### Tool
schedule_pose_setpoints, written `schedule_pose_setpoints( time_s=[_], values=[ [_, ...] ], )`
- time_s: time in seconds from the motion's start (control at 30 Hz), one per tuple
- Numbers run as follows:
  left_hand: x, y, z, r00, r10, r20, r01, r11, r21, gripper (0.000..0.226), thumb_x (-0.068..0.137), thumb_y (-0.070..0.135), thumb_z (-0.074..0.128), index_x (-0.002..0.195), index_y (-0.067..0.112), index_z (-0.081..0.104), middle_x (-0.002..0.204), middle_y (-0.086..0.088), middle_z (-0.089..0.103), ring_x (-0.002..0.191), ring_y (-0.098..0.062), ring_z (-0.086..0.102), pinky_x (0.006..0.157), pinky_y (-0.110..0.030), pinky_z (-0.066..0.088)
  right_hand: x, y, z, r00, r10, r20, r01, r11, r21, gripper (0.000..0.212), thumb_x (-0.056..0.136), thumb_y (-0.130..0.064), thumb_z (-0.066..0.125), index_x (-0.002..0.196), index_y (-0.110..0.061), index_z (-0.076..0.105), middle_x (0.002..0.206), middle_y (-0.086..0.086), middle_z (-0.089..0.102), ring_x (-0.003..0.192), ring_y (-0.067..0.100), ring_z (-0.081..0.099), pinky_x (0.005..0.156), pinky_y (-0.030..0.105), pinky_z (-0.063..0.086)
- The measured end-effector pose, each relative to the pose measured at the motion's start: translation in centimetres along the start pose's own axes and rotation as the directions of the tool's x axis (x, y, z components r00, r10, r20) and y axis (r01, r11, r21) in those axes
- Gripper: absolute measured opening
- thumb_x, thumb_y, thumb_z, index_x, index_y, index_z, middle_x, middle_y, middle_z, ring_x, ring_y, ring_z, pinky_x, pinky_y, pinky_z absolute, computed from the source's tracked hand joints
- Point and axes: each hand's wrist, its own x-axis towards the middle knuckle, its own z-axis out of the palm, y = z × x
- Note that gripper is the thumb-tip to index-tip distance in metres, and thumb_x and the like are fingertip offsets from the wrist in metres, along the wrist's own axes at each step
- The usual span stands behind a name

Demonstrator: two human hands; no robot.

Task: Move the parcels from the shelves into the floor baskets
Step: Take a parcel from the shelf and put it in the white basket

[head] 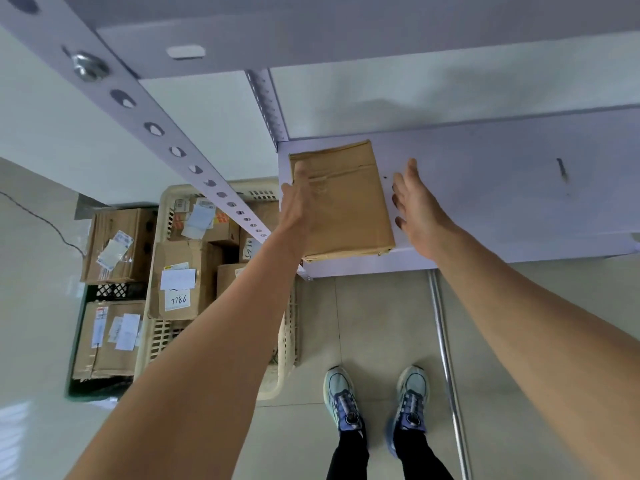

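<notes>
Parcel (346,202) situation: one flat brown cardboard pack is laid on the white shelf (502,188), tucked into the left front corner, with its near edge right at the shelf's lip. It's flanked by both hands.

The left hand (299,206) is laid along the parcel's left edge, fingers straight and held together, pointing toward the back of the shelf. The fingertips reach almost to the far left corner. Nothing is curled around the cardboard, so it isn't gripped, just touched along that side.

The right hand (415,209) is held just beside the parcel's right edge, fingers stretched out and relaxed, nothing held. A thin strip of bare shelf can be seen between the palm and the cardboard; whether the thumb touches the edge can't be told.

Down on the tiled floor to the left, a cream slatted basket (277,386) is packed with labelled cardboard boxes, and a dark green basket (110,291) beside it is loaded with more. A perforated upright (194,161) is seen cutting across the cream basket. Two blue sneakers (341,396) are planted below the shelf, next to a shiny metal pole (446,358).
</notes>
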Motion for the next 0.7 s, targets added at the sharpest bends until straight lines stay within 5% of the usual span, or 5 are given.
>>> schedule_pose_setpoints(
  time_s=[0.17, 0.3, 0.43, 0.7],
  values=[
    [1.4, -0.5, 0.4, 0.999, -0.034, 0.017, 0.036, 0.992, -0.124, 0.087, 0.101, 0.083, 0.020, 0.167, 0.030, 0.039, 0.171, -0.005, 0.042, 0.156, -0.031, 0.041, 0.129, -0.057, 0.030, 1.7, -0.2, 0.0, 0.995, 0.052, 0.083, -0.048, 0.998, -0.044, 0.084, 0.101, -0.080, 0.013, 0.167, -0.030, 0.028, 0.173, -0.005, 0.031, 0.157, 0.015, 0.032, 0.123, 0.041, 0.029],
    [1.3, -0.7, 0.7, 1.000, 0.005, -0.004, -0.005, 0.972, -0.234, 0.083, 0.103, 0.082, 0.023, 0.162, 0.029, 0.049, 0.163, -0.002, 0.053, 0.150, -0.024, 0.048, 0.127, -0.055, 0.035, 2.0, -0.1, -1.1, 0.997, -0.018, 0.069, 0.019, 1.000, -0.015, 0.061, 0.102, -0.078, 0.016, 0.120, -0.048, 0.066, 0.131, -0.021, 0.066, 0.124, 0.002, 0.057, 0.121, 0.043, 0.036],
    [0.4, 0.1, 1.3, 0.995, 0.095, -0.030, -0.100, 0.950, -0.297, 0.085, 0.104, 0.080, 0.020, 0.170, 0.029, 0.030, 0.174, 0.004, 0.037, 0.159, -0.018, 0.033, 0.132, -0.059, 0.017, 2.0, -0.9, -3.2, 0.994, -0.100, 0.049, 0.097, 0.993, 0.062, 0.082, 0.103, -0.076, 0.012, 0.167, -0.027, 0.030, 0.167, -0.008, 0.043, 0.153, 0.012, 0.041, 0.132, 0.050, 0.019],
    [-0.1, 0.9, 1.9, 0.960, 0.282, 0.001, -0.261, 0.890, -0.374, 0.080, 0.107, 0.074, 0.018, 0.159, 0.025, 0.052, 0.157, 0.007, 0.058, 0.151, -0.016, 0.048, 0.131, -0.057, 0.018, 0.9, -1.7, -5.3, 0.956, -0.289, 0.036, 0.275, 0.936, 0.218, 0.076, 0.108, -0.065, 0.005, 0.163, -0.026, 0.041, 0.164, -0.012, 0.047, 0.156, 0.010, 0.035, 0.133, 0.052, 0.012]
  ],
)
